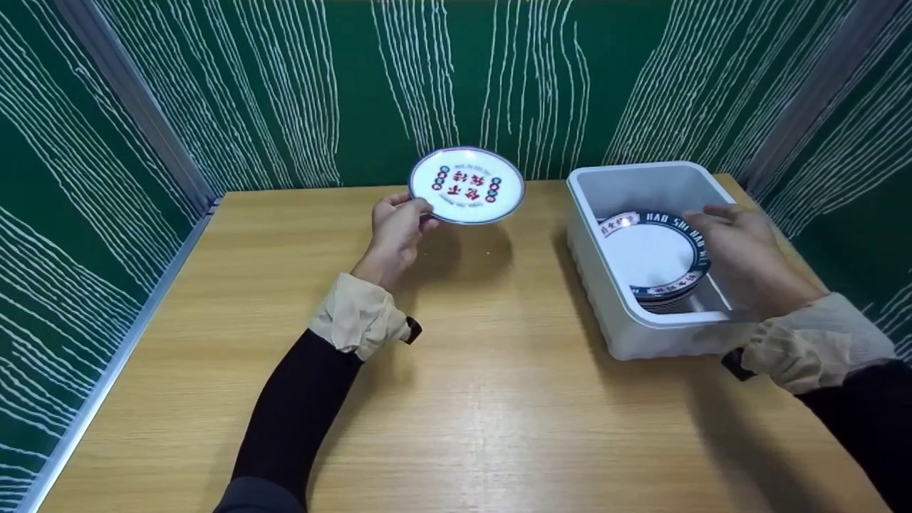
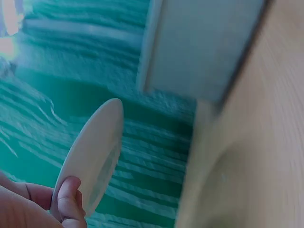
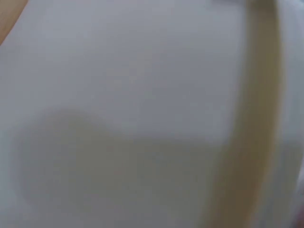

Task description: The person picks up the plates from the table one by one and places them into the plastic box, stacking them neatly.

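My left hand [image 1: 397, 231] holds a small white plate [image 1: 467, 185] by its near left rim, raised above the table. Red characters and small coloured dots decorate the plate. In the left wrist view, the same plate [image 2: 90, 156] appears nearly edge-on, pinched between thumb and fingers. My right hand [image 1: 744, 249] reaches over the right side of a pale grey plastic bin [image 1: 620, 324]. Its fingers are at the right rim of the top plate [image 1: 652, 255], white with a dark lettered border, on a stack inside. Blur hides whether they grip it.
Both hands are over a wooden table [image 1: 463, 399]. Green walls with white wavy lines [image 1: 370, 92] enclose its back and sides. The bin stands at the table's back right, and its wall [image 2: 204, 47] shows in the left wrist view.
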### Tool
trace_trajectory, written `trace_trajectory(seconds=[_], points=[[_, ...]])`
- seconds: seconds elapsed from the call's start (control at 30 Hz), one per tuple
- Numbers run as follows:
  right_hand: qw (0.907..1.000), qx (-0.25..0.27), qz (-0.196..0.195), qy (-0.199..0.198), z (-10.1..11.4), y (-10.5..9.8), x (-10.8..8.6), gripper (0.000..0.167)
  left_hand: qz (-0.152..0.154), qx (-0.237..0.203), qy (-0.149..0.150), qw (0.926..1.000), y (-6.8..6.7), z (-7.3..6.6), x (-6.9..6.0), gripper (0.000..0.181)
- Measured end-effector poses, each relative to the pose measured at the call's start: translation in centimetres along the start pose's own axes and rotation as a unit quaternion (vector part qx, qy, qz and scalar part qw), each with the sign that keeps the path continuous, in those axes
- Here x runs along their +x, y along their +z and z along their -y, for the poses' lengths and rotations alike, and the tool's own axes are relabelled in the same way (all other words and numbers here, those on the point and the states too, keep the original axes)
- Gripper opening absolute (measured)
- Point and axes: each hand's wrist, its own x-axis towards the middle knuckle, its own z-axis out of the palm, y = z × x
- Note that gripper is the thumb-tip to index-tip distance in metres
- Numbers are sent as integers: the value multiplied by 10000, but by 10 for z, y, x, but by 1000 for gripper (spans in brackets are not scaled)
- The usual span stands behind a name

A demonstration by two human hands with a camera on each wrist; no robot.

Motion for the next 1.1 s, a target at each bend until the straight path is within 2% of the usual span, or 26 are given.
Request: trace_trajectory(seconds=[0.1,0.2,0.27,0.33,0.47,0.6,0.7,0.77,0.93,1.1], points=[[9977,610,255,-116,8,10,-8,86,291,-160,30,9994,12,-1,-16,40],[9868,1519,547,-140,16,20,-16,91,593,-259,124,9978,24,-1,-31,38],[9786,1941,668,-166,20,26,-21,92,766,-312,145,9965,33,0,-42,39],[9738,2140,736,-232,23,31,-26,89,913,-314,123,9953,41,2,-52,39],[9715,2187,848,-332,27,42,-33,82,1163,-324,51,9927,55,7,-70,39],[9663,2350,939,-464,27,49,-39,64,1483,-375,5,9882,67,13,-85,39],[9611,2554,926,-500,26,50,-43,51,1742,-418,9,9838,75,19,-91,40],[9560,2749,912,-476,26,49,-45,51,1841,-418,17,9820,78,24,-92,39],[9585,2712,756,-456,24,43,-49,52,1930,-420,-28,9803,84,32,-92,37],[9566,2799,612,-535,21,34,-51,39,2145,-439,-48,9757,91,36,-90,36]])
